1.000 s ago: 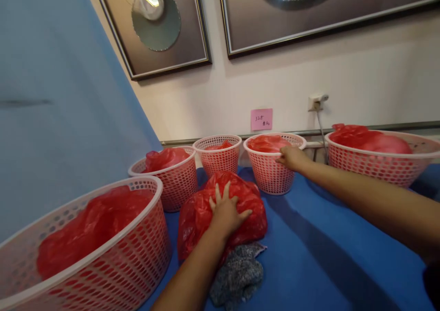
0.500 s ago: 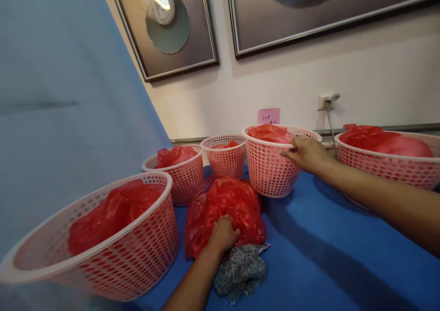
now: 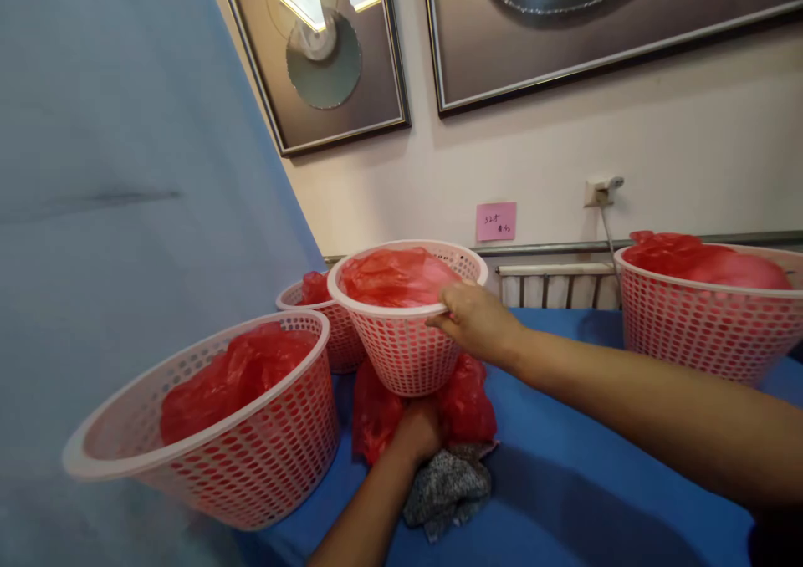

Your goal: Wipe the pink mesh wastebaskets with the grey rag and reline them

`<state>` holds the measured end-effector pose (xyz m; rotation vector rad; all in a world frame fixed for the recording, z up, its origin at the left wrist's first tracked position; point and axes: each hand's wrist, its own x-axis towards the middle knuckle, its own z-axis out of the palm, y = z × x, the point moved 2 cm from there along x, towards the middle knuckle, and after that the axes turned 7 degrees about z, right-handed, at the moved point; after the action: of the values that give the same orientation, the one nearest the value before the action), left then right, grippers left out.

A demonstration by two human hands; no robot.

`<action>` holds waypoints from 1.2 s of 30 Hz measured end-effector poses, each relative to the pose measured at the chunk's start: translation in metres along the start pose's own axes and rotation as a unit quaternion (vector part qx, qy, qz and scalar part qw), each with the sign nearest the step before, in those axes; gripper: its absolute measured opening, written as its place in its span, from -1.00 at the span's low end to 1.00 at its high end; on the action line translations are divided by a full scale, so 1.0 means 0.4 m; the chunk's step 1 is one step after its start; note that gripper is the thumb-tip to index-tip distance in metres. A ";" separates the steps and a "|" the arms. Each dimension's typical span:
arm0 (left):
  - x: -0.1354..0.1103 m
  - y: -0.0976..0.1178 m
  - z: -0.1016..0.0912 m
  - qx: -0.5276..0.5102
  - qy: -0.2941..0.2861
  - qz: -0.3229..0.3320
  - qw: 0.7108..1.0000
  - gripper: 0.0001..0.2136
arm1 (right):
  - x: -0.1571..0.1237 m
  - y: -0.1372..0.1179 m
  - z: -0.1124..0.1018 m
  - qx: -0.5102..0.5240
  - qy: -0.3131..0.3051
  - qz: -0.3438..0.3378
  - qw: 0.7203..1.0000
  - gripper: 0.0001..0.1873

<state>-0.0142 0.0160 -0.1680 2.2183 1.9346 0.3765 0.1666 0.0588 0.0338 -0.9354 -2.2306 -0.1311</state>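
My right hand (image 3: 475, 320) grips the rim of a small pink plastic basket (image 3: 401, 345) lined with a red plastic bag and holds it in the air, just above a loose red plastic bag (image 3: 467, 404) on the blue table. My left hand (image 3: 419, 430) is closed on that loose bag, right under the raised basket. A grey knitted cloth (image 3: 448, 492) lies against the bag on the near side.
A large pink basket (image 3: 207, 458) with a red bag stands at the near left, another pink basket (image 3: 339, 341) behind it. A wide pink basket (image 3: 708, 320) sits at the right. The blue table (image 3: 595, 483) meets a wall with a socket (image 3: 599, 191), a pink note (image 3: 495, 221) and a railing.
My right hand has lifted the small basket off the table and carried it left and nearer, over the loose red bag. My left hand went from flat on the bag to closed on it.
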 end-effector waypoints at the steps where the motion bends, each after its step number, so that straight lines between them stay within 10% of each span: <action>1: -0.001 0.000 0.003 0.008 0.005 0.007 1.000 -0.66 | -0.006 -0.005 0.021 0.000 -0.011 -0.007 1.000 -0.84; 15: -0.021 0.024 0.042 0.026 0.075 0.026 0.996 -0.65 | 0.041 -0.028 0.009 0.034 0.016 -0.028 0.999 -0.88; 20: -0.038 0.027 0.016 0.004 0.082 -0.065 0.995 -0.40 | 0.015 0.054 -0.080 0.019 0.100 0.010 0.995 -0.85; 26: -0.011 0.023 0.000 0.000 0.052 -0.122 0.991 -0.77 | -0.014 0.199 -0.162 -0.089 0.123 0.097 0.984 -0.82; 36: -0.019 0.025 0.014 0.007 0.065 -0.135 0.989 -0.69 | -0.016 0.403 0.015 -0.149 -0.024 0.262 0.953 -0.75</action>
<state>-0.0040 0.0073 -0.1711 1.9459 2.2728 0.4774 0.2726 0.1751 -0.0016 -1.6785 -1.9557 -0.2034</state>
